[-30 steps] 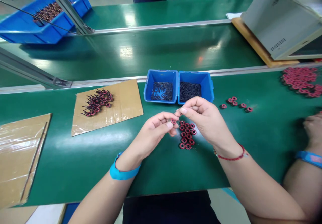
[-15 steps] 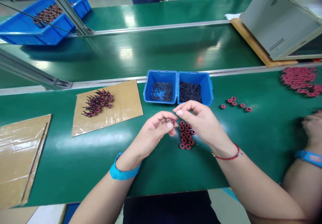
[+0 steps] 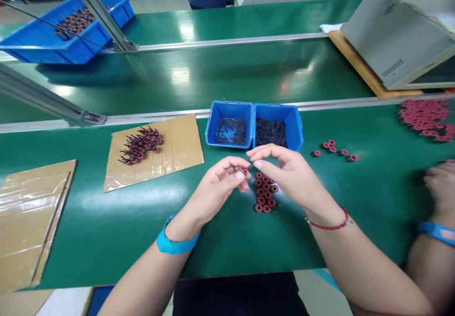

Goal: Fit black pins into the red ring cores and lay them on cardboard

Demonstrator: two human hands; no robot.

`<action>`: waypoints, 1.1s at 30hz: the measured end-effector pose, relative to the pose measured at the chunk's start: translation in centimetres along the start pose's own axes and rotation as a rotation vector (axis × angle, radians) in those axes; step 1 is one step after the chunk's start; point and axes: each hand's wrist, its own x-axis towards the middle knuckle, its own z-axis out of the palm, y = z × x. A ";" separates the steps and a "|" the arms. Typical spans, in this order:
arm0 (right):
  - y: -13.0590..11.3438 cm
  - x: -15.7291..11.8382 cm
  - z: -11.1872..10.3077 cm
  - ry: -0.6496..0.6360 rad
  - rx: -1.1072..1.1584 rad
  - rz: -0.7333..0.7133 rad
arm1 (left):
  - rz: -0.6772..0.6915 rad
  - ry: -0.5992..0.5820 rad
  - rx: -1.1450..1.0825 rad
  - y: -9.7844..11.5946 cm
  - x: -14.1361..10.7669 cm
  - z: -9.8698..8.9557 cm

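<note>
Between thumb and fingers, my left hand holds a small red-and-black ring part with thin wires. My right hand is just to its right, thumb and index fingertips almost together at the wire ends; whether they grip a wire is too small to tell. Below and between the hands lies a cluster of similar ring parts on the green table. Behind the hands stand two blue bins, the left bin and the right bin, both with short black tubes inside.
Ring parts with black tubes lie on a cardboard sheet at left. Another cardboard sheet is further left. Loose rings and a red pile lie at right, near another person's hand.
The view has shifted slightly. My right thumb and index finger have opened a little, and my right wrist has moved slightly to the right. My left hand keeps its hold on the ring part.
</note>
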 end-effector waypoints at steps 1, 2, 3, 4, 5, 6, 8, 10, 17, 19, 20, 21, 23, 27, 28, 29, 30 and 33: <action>0.0 0.0 0.0 -0.001 0.004 0.005 | 0.001 0.000 0.003 0.0 0.0 0.0; 0.0 0.0 0.1 -0.003 0.009 0.008 | 0.001 0.002 0.006 0.0 0.0 0.0; 0.0 0.0 0.1 -0.005 0.011 0.012 | 0.000 0.003 0.009 0.0 0.0 0.1; 0.0 0.0 0.1 -0.005 0.012 0.015 | -0.001 0.005 0.011 0.0 0.0 0.1; 0.0 0.0 0.2 -0.001 0.009 0.019 | 0.000 0.008 0.013 0.0 0.0 0.1; 0.1 -0.1 0.3 0.006 0.003 0.023 | 0.001 0.010 0.015 0.0 0.0 0.1; 0.1 -0.1 0.6 0.029 -0.021 0.029 | 0.007 0.013 0.023 0.0 0.0 0.1; 0.2 -0.2 0.8 0.056 -0.051 0.027 | 0.015 0.013 0.029 0.0 0.0 0.1; 0.5 -0.4 1.2 0.103 -0.118 0.027 | 0.021 0.014 0.031 -0.2 0.0 0.0; 0.4 -0.4 1.2 0.094 -0.109 0.028 | 0.021 0.017 0.022 -0.2 0.1 0.0; 0.4 -0.4 1.2 0.089 -0.103 0.027 | 0.022 0.018 0.018 -0.2 0.1 0.0; 0.4 -0.4 1.2 0.087 -0.098 0.023 | 0.023 0.018 0.014 -0.2 0.1 0.0; 0.5 -0.4 1.2 0.097 -0.104 0.002 | 0.026 0.023 0.012 -0.2 0.1 0.0; 0.9 -0.3 1.6 0.174 -0.238 -0.165 | 0.032 0.048 0.020 -0.2 0.2 0.0; 1.0 -0.3 1.8 0.204 -0.301 -0.235 | 0.033 0.058 0.013 -0.3 0.2 0.0; 1.2 -0.3 2.0 0.236 -0.376 -0.313 | 0.032 0.069 0.000 -0.3 0.2 0.0; 1.4 -0.3 2.2 0.268 -0.462 -0.394 | 0.029 0.080 -0.018 -0.4 0.3 0.0; 1.8 -0.1 2.7 0.342 -0.738 -0.611 | 0.012 0.100 -0.080 -0.7 0.4 0.0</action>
